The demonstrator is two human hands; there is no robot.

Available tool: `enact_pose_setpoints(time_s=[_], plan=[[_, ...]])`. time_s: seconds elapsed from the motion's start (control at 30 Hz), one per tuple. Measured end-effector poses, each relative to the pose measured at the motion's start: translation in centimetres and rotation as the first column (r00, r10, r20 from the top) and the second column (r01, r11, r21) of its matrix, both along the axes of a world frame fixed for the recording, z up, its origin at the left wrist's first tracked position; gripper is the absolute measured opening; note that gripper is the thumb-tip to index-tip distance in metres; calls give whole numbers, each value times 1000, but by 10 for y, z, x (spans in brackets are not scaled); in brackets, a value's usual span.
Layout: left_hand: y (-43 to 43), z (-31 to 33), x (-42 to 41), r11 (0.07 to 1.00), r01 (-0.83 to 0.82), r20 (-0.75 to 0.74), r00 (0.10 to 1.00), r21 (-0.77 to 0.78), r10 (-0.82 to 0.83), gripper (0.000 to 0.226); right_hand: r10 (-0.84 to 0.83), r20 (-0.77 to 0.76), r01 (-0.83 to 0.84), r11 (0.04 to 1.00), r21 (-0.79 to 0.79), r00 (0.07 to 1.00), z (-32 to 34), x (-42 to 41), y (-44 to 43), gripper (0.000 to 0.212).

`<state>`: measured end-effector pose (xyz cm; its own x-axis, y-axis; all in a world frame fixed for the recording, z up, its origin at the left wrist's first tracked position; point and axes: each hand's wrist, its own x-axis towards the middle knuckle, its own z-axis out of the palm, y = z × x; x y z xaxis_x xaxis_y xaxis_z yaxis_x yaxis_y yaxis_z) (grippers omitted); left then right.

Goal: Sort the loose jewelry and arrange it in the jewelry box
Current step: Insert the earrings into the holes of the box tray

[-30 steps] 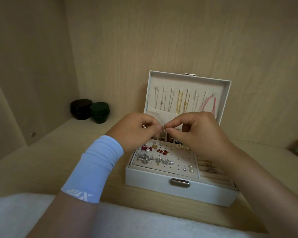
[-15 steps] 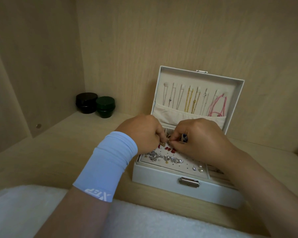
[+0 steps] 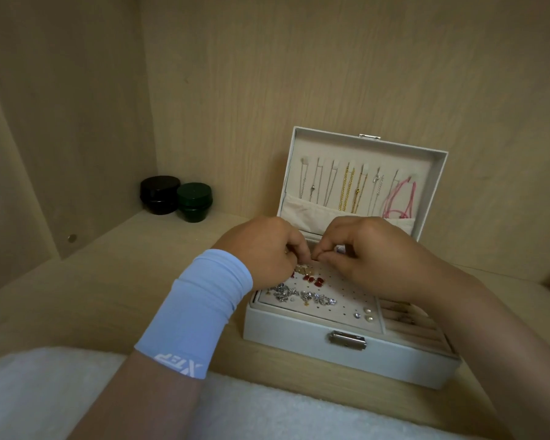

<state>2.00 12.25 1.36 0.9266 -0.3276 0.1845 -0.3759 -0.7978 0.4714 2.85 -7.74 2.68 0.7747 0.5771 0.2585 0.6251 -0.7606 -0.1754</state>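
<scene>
Both hands worked low over the white leatherette jewelry box (image 3: 299,342), which sat open on the pale wooden shelf (image 3: 108,281). Its lid (image 3: 438,192) stood upright against the back wall.

- Left hand (image 3: 261,249): fingers curled, thumb and forefinger pinched. Light blue wrist sleeve (image 3: 200,309).
- Right hand (image 3: 372,252): the same pinch, its tips meeting the left's tip to tip.
- A tiny piece seemed to be nipped between them. It was too small to make out, but was probably a stud being seated.
- The pinch sat just above the beige perforated earring panel (image 3: 346,301), presumably because a fine post needs two hands to find its hole.

Box contents:
- Panel, rear: a small gold earring (image 3: 302,268) just under the left fingertips, with red stud earrings (image 3: 313,280) beside it.
- Panel, front left: a cluster of silver crystal earrings (image 3: 302,295).
- Panel, front right: pearl studs (image 3: 368,314), set well apart from the rest, so the sorting looked to be by kind.
- Right of the panel: beige ring rolls (image 3: 407,325). What they held was unclear.
- Lid: thin silver chains (image 3: 311,185), gold chains (image 3: 346,192) and pink cord necklaces (image 3: 400,198) hung from a row of hooks. Their tails were tucked into a cream fabric pocket (image 3: 302,212), likely to stop tangling.

Elsewhere on the shelf, a black round jar (image 3: 159,194) and a dark green round jar (image 3: 193,201) stood touching in the left corner. White fluffy cloth (image 3: 45,392) lay along the near edge.
</scene>
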Motion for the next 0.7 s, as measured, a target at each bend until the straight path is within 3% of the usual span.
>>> enact_pose_setpoints(time_s=[0.2, 0.3, 0.43, 0.57, 0.7], plan=[[0, -2, 0, 999, 43, -26, 999, -7, -43, 31, -25, -27, 24, 999, -34, 999, -9, 3, 1, 34], [2, 1, -1, 999, 29, 5, 1000, -37, -29, 30, -27, -50, 25, 998, -49, 998, -11, 4, 4, 33], [2, 3, -2, 1000, 9, 8, 1000, 15, -9, 26, -19, -37, 21, 999, 42, 999, -7, 3, 0, 33], [1, 3, -4, 999, 13, -12, 1000, 43, -13, 24, -1, -103, 2, 1000, 3, 995, -5, -2, 0, 33], [0, 5, -8, 999, 10, 62, 998, -36, -7, 21, -30, -80, 42, 987, 154, 996, 11, -6, -15, 27]])
